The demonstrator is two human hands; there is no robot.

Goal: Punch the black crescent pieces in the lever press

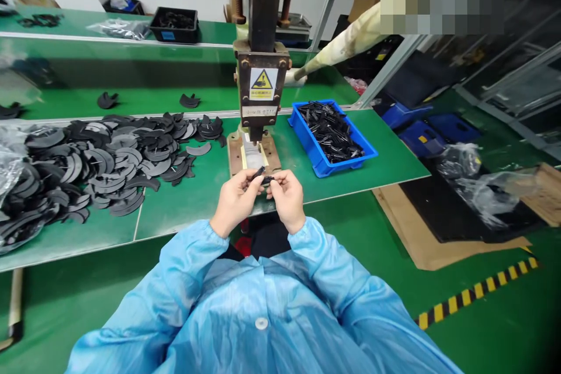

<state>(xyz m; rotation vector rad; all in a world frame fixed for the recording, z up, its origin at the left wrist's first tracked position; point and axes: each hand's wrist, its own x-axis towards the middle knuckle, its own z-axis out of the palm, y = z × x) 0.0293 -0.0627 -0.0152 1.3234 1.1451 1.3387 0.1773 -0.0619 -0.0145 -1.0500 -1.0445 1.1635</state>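
My left hand (237, 196) pinches a small black plastic part (258, 172) between thumb and fingers. Close beside it, my right hand (287, 195) is closed on another small black piece (267, 180). The two pieces meet or nearly meet between my fingertips; whether they are joined I cannot tell. Both hands are just in front of the base (274, 159) of a hand press (263, 79), whose ram ends above a pale metal fixture (253, 158). A warning label is on the press.
Many curved black parts (127, 158) are heaped on the green table at left, partly in a clear bag (11, 155). A blue tray (324, 168) of slim black parts stands right of the press. Cardboard (421, 245) lies on the floor at right.
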